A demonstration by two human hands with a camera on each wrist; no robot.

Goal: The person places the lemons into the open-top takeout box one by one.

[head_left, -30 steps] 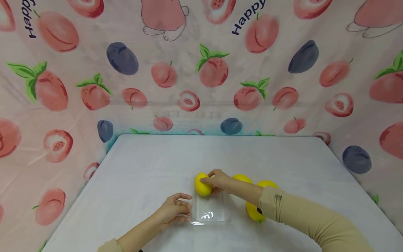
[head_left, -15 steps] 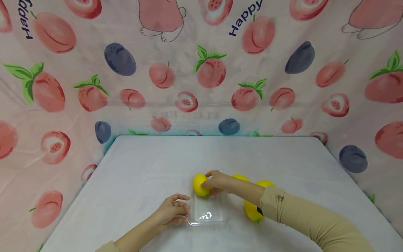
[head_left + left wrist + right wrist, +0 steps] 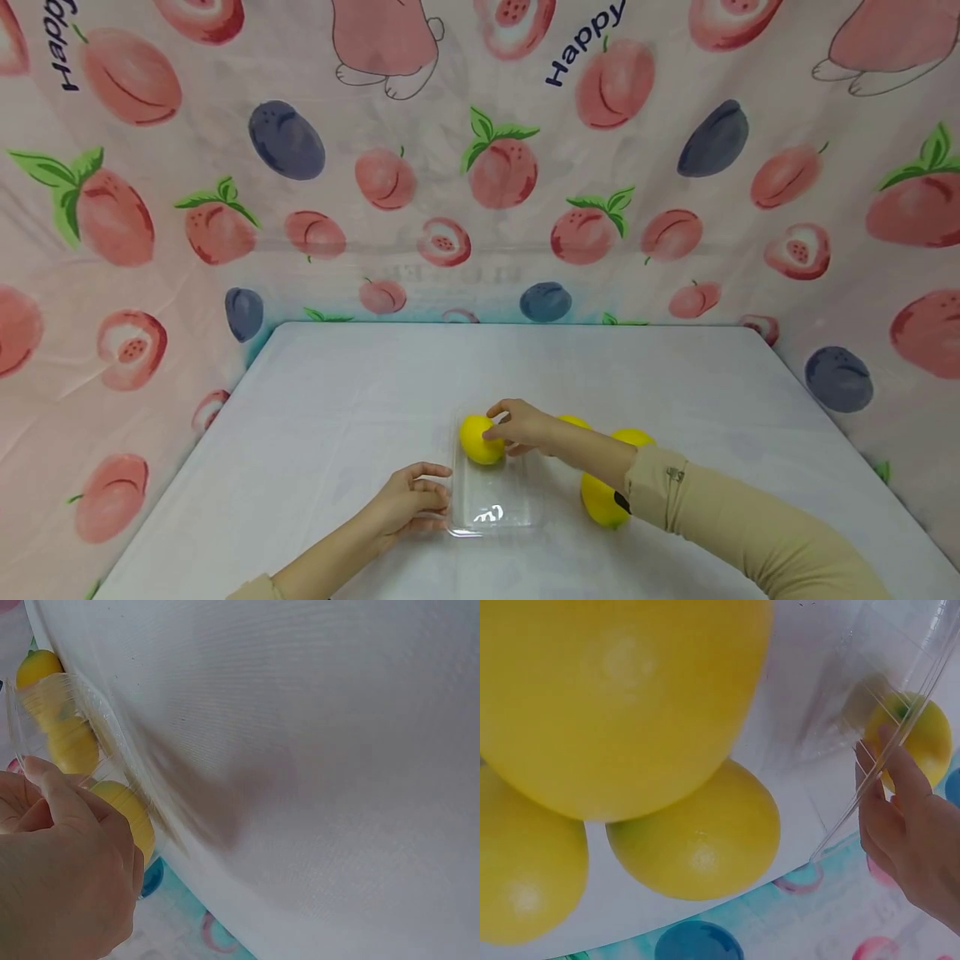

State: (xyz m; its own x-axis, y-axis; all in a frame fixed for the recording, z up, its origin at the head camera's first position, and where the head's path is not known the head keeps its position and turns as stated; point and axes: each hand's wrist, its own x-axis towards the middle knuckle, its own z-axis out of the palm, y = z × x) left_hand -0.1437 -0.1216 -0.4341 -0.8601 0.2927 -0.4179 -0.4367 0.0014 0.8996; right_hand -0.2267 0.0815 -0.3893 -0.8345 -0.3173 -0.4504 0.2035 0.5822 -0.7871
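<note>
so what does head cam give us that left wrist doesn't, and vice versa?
Head only: the right hand pinching a round yellow fruit at the far end of the clear plastic tray, three more yellow fruits beside the sleeve, and the peach-print cloth backdrop. Left wrist only: a close view of the tray wall, with fruit seen through it. Both: the left hand gripping the tray's edge, and the white tabletop.

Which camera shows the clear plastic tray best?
The head view: the whole clear tray lies flat, its outline complete. The left wrist view shows only a blurred wall; the right wrist view shows one edge.
</note>
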